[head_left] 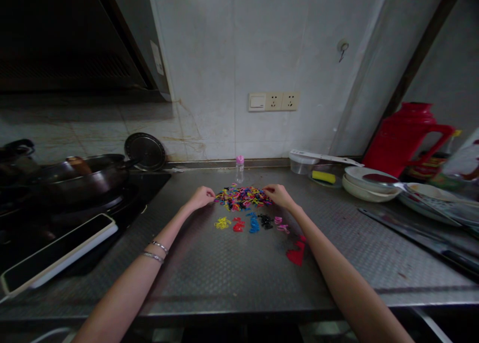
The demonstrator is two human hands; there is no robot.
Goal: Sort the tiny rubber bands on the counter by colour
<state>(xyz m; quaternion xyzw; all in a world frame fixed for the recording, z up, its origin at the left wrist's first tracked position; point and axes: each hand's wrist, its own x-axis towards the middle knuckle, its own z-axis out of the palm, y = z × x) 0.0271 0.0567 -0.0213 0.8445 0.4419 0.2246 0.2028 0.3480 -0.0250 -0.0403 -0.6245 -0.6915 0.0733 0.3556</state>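
In the head view, my left hand [202, 197] and right hand [279, 195] are at opposite ends of the mixed heap of small bands [243, 197] on the counter [209, 268]. Both are narrowed almost to a pinch; I cannot tell whether either holds a band. I should pick lightly from the edges, so nothing drags into the yellow pile [222, 223], red pile [238, 226], blue pile [254, 224], black pile [266, 221] or pink pile [283, 228] nearer me.

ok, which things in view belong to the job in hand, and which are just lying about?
In the job, it seems:
- mixed pile of small coloured bands, left hand and right hand at its edges
- yellow, red, blue, black and pink groups

Likely just lying about:
- phone
- pan
- yellow sponge
- red thermos flask
- stacked bowls
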